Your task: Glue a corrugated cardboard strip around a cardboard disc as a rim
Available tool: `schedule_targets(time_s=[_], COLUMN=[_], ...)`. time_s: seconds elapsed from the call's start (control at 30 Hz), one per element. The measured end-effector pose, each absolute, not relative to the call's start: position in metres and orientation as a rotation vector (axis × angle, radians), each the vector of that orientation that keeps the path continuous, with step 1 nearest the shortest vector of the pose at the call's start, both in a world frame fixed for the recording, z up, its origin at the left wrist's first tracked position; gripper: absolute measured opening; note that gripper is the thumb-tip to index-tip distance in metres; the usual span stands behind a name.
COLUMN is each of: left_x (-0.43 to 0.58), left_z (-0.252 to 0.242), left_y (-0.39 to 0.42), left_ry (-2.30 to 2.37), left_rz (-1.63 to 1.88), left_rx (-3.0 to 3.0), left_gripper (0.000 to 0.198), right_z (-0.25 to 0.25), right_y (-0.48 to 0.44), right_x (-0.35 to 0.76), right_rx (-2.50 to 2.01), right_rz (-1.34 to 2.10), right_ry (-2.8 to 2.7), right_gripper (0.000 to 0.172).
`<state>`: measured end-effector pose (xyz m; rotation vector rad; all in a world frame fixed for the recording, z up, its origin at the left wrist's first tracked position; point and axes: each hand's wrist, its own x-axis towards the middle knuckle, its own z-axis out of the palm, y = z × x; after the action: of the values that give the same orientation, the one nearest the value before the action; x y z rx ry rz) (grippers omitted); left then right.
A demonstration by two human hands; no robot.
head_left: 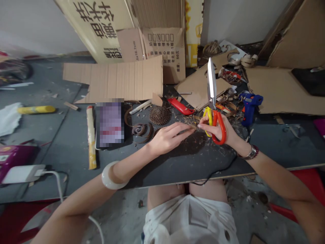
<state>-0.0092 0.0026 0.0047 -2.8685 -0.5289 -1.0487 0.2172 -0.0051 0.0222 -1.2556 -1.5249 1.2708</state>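
Note:
My left hand [169, 138] reaches over the dark tabletop, thumb and fingers pinched on a small brown cardboard piece [193, 126]. Close beside it, my right hand [223, 130] has scissors [212, 84] hooked on it by their red and yellow handles, blades pointing up and away. The thumb and a fingertip of that hand come together near the cardboard piece; whether they touch it I cannot tell. Left of the hands sit a domed, honeycomb-like cardboard piece [160, 115] and a coil of brown strip [142, 131]. A red utility knife [180, 106] lies just beyond my hands.
A blue glue gun [250, 106] stands at the right, its cord running to the table's front edge. Cardboard sheets [127, 78] and scraps cover the back. Left lie a blurred-out screen [110, 123], a yellow-wrapped stick [91, 139] and a white charger [24, 174].

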Motion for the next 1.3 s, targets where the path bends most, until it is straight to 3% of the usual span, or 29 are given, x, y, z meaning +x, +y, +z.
schedule_targets(time_s=[0.37, 0.53, 0.73, 0.83, 1.1, 1.3], left_x=[-0.008, -0.006, 0.003, 0.008, 0.014, 0.008], left_z=[0.005, 0.000, 0.006, 0.009, 0.008, 0.007], left_y=[0.001, 0.004, -0.001, -0.006, -0.008, 0.006], left_ry=[-0.482, -0.763, -1.327, -1.544, -1.916, -2.224], left_rz=[-0.978, -1.015, -1.634, -1.956, -2.016, -2.521], left_rx=[-2.863, -2.844, -3.004, -3.129, -3.377, -2.975], left_gripper=[0.033, 0.034, 0.020, 0.030, 0.034, 0.041], right_z=[0.021, 0.031, 0.026, 0.026, 0.029, 0.028], right_y=[-0.008, -0.006, -0.005, -0.007, -0.013, -0.011], right_x=[0.213, 0.215, 0.220, 0.218, 0.209, 0.227], right_rx=[-1.191, -1.253, -1.293, -1.286, -1.238, -1.237], right_rz=[1.335, 1.242, 1.199, 1.169, 1.295, 1.473], right_ry=[-1.546, -1.553, -1.576, -1.597, -1.611, -1.517], right_gripper=[0.030, 0.028, 0.018, 0.020, 0.036, 0.041])
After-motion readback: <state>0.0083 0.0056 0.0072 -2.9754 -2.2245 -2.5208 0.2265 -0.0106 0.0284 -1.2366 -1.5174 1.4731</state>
